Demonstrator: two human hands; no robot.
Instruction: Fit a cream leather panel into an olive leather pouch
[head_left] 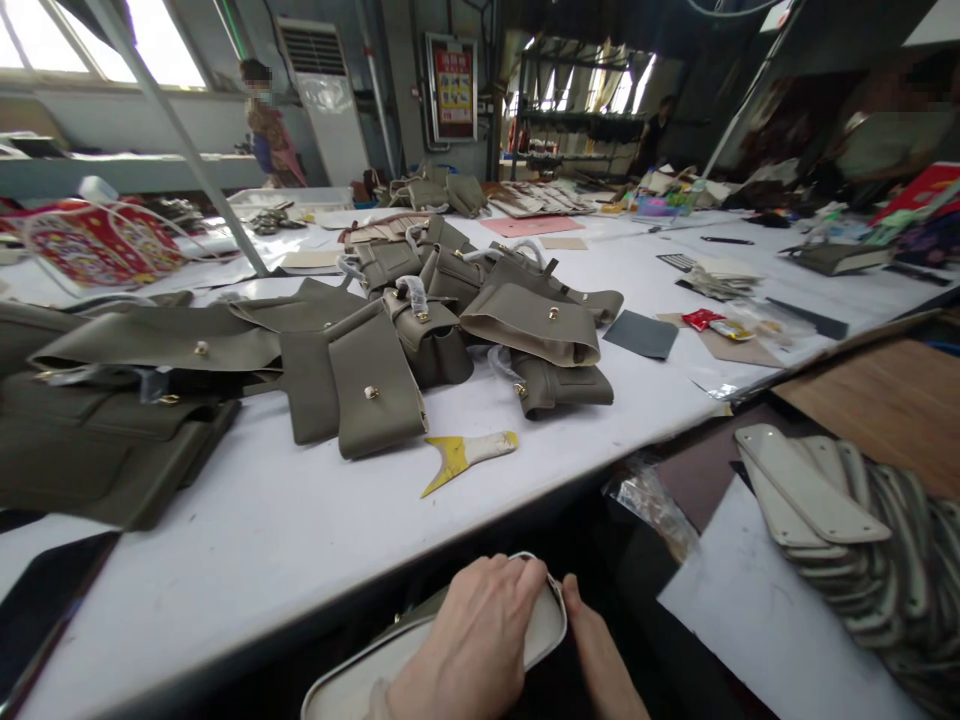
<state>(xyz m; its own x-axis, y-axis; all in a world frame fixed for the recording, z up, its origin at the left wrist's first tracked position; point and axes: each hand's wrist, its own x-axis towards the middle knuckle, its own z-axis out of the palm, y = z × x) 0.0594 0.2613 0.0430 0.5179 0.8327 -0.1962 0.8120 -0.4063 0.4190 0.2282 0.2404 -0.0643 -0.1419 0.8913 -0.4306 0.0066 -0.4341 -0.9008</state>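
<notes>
At the bottom of the view, below the table's front edge, my left hand [472, 640] lies on a pale flat leather panel [360, 680] with a rounded, stitched edge, fingers curled over its far end. My right hand [600, 660] touches the same panel's right end with its fingertips. Both hands hold the panel. On the white table [247, 540] just beyond them lies a yellow and white scraper-like tool [465, 455].
Several olive-grey leather bag parts [375, 385] with gold studs are piled across the table's middle and left. A fanned stack of pale panels [840, 520] sits at right on a lower surface. Crinkled plastic [649, 500] lies nearby. People stand far behind.
</notes>
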